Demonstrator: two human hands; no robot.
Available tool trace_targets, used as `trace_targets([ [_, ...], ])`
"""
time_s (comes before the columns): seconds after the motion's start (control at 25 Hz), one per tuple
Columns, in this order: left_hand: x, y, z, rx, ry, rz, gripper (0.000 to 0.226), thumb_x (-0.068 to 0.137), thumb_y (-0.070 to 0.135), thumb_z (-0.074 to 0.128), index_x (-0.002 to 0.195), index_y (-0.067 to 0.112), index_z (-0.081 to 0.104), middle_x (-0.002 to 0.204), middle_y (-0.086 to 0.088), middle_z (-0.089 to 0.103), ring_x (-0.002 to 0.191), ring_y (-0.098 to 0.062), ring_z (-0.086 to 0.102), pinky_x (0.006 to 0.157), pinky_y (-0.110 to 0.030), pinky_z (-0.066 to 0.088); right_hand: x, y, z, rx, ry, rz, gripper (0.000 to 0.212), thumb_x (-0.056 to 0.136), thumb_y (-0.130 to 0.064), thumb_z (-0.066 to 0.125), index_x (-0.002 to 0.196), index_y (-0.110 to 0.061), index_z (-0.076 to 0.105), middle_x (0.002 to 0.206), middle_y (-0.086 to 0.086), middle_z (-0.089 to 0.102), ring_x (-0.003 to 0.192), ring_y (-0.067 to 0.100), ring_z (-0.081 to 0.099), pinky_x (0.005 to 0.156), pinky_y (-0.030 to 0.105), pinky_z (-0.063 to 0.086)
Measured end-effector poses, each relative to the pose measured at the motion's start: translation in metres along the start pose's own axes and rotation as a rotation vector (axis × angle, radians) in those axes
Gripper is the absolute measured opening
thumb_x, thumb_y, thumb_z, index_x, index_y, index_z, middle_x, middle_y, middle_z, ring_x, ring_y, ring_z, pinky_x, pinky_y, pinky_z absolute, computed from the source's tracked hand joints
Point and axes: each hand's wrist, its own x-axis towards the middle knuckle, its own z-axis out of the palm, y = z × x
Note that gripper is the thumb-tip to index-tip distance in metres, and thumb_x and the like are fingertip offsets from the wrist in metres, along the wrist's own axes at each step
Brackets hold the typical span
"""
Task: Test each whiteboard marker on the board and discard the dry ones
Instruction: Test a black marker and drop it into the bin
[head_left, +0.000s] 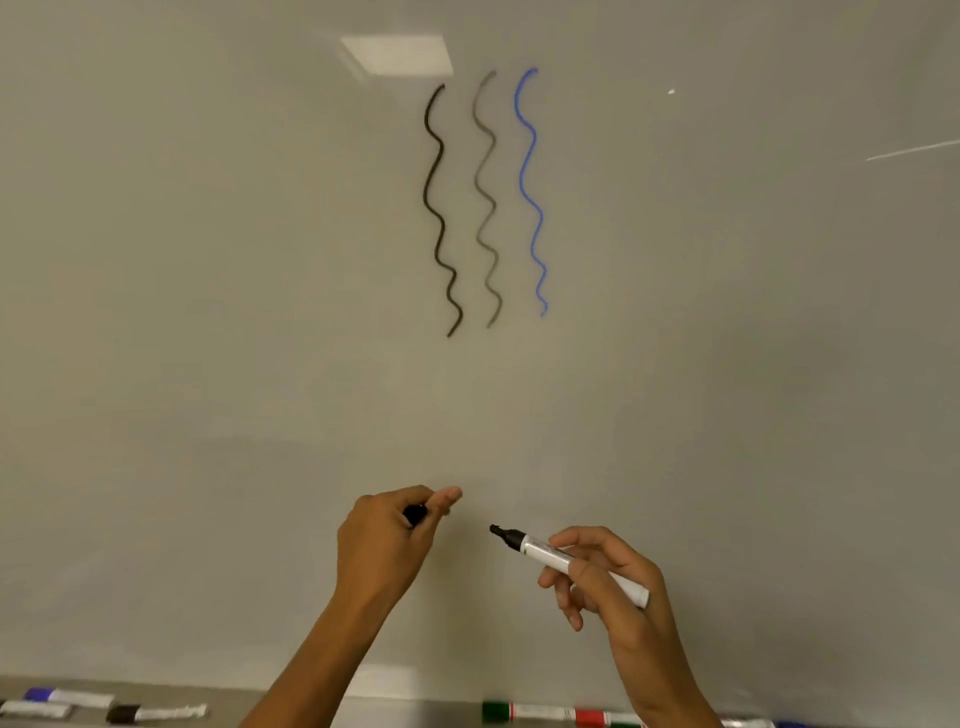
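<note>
1. Nearest the camera, a ledge (291, 699) runs below both wrists. Three markers lie well to the left of the left hand: a blue-capped one (67, 696), a pale one (34, 709) and a black-capped one (156, 713). A green-capped marker (524, 711) and a red-capped one (597, 718) lie under the right forearm.
2. The right hand (608, 582) pinches a black marker (566, 561) at mid-barrel between thumb and fingers. Its bare tip points up and left, toward the other hand and apart from it; the tip is not shown touching the board.
3. The left hand (387, 540) curls round a black cap (415, 514), which pokes out between thumb and forefinger, level with the marker's tip.
4. Beyond the hands, on the board (208, 312), three wavy lines stand high above the grip: a dark black line (439, 208), a paler grey line (485, 200) and a blue line (530, 192).
5. The step in hand appears to be the fourth test, cap off and stroke unmade. The next move likely calls for raising the tip to the bare board right of the blue line and drawing, then judging the ink.
</note>
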Motion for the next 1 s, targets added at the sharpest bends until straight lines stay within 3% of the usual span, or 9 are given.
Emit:
trace_targets([
  [0.12,-0.035,-0.012,0.022,0.085,-0.067,0.069,0.064,0.087,0.073,0.048,0.052,0.020,0.053,0.042,0.004,0.044,0.043,-0.019,0.044,0.042,-0.030,0.038,-0.020,0.011,0.005,-0.038,-0.024,0.071,0.017,0.086,-0.025,0.060,0.095,-0.025,0.075,0.086,0.019,0.073,0.065,0.023,0.057,0.055,0.034,0.046],
  [0.2,-0.054,-0.015,0.032,0.112,-0.108,0.080,0.057,0.088,0.066,0.047,0.051,0.022,0.045,0.041,0.007,0.038,0.043,-0.018,0.040,0.040,-0.024,0.031,-0.032,0.017,0.007,-0.067,-0.042,0.115,0.020,0.084,-0.034,0.063,0.098,-0.025,0.075,0.089,0.015,0.075,0.067,0.018,0.060,0.058,0.033,0.048],
  [0.36,-0.074,-0.014,0.043,0.054,-0.228,0.004,0.037,0.087,0.037,0.065,0.056,0.028,0.047,0.049,0.022,0.051,0.053,-0.010,0.049,0.046,-0.014,0.026,-0.049,0.025,0.008,-0.087,-0.049,0.174,0.021,0.087,-0.020,0.061,0.102,-0.012,0.073,0.089,0.009,0.076,0.070,0.009,0.067,0.058,0.020,0.047],
  [0.6,-0.091,-0.009,0.055,0.044,-0.309,0.080,0.033,0.088,0.052,0.054,0.063,0.031,0.047,0.063,0.012,0.053,0.061,-0.012,0.056,0.050,-0.030,0.045,-0.067,0.033,-0.004,-0.134,-0.031,0.250,0.016,0.092,-0.015,0.064,0.103,-0.019,0.075,0.092,0.004,0.077,0.077,0.005,0.067,0.062,0.014,0.047],
  [0.84,-0.098,-0.001,0.067,0.102,-0.479,0.196,0.016,0.091,0.043,0.057,0.081,0.034,0.049,0.078,0.017,0.047,0.072,-0.010,0.054,0.057,-0.022,0.043,-0.078,0.034,-0.024,-0.220,-0.040,0.274,0.020,0.094,-0.019,0.066,0.110,-0.027,0.076,0.101,-0.003,0.077,0.087,0.008,0.069,0.068,0.017,0.049],
  [1.0,-0.103,0.004,0.069,0.033,-0.595,0.204,0.016,0.088,0.025,0.062,0.091,0.033,0.048,0.088,0.016,0.053,0.077,-0.007,0.055,0.062,-0.021,0.045,-0.085,0.036,-0.035,-0.257,-0.028,0.292,0.022,0.091,-0.027,0.067,0.111,-0.031,0.076,0.104,-0.008,0.077,0.101,0.017,0.070,0.082,0.031,0.058],
])
